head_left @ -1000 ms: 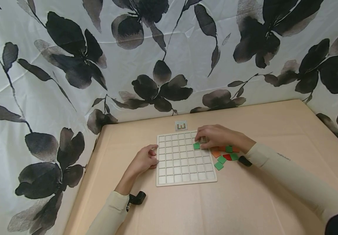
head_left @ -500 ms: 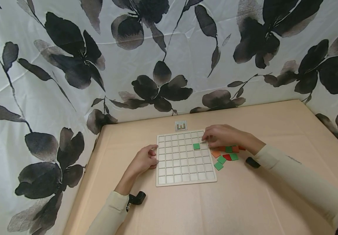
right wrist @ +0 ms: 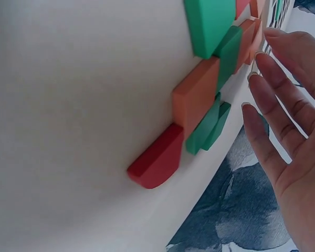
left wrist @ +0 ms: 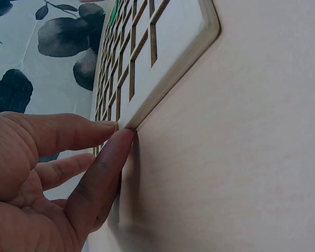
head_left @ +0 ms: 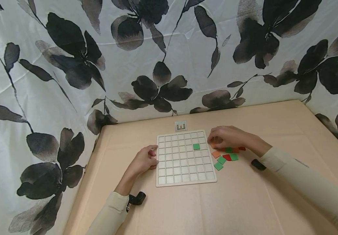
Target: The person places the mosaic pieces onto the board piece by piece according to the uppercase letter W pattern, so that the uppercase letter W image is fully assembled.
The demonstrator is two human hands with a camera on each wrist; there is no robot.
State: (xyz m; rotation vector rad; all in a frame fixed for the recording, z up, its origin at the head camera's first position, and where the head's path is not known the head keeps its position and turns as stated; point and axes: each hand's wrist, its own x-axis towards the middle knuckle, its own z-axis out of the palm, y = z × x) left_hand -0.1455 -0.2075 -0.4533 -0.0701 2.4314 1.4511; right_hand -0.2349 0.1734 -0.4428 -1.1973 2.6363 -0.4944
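Observation:
A white grid board [head_left: 177, 162] lies on the table, with one green square tile [head_left: 196, 146] in a cell near its upper right. My left hand [head_left: 142, 160] holds the board's left edge; in the left wrist view the thumb and a finger pinch its rim [left wrist: 165, 86]. Just off the right edge hovers my right hand [head_left: 227, 136], fingers bent and spread apart over an orange tile [head_left: 212, 144]. From the right wrist view, the fingertips [right wrist: 258, 84] show no tile between them. Around them lie loose green tiles [head_left: 218, 166], orange tiles [head_left: 215, 154] and red rounded pieces [right wrist: 157, 163].
Behind the board lies a small card [head_left: 181, 126] printed with a coloured grid pattern. A floral cloth [head_left: 160, 49] hangs along the table's back and left edges. Each wrist carries a black camera, such as the left one [head_left: 137, 198]. The beige tabletop [head_left: 183, 209] extends toward me.
My right hand has let go of the green tile, which now lies on the board, and moved right to the loose pieces. The left hand has stayed in place.

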